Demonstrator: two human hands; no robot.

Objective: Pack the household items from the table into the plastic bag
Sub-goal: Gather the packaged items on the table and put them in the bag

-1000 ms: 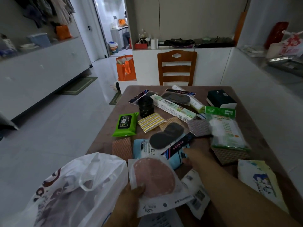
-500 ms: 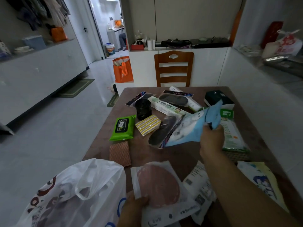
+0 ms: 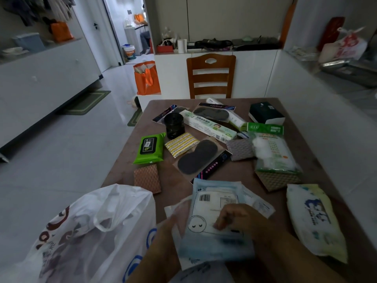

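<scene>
Both our hands close on one stack of flat packets: our right hand presses curled fingers onto the blue packet, and our left hand clasps the stack's left edge. Just left of it the white plastic bag gapes open at the table edge.

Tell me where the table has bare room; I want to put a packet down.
Bare wood shows between the brown sponge and the dark insole pack, and along the right edge past the cotton bag. The far middle around the long box is crowded.
</scene>
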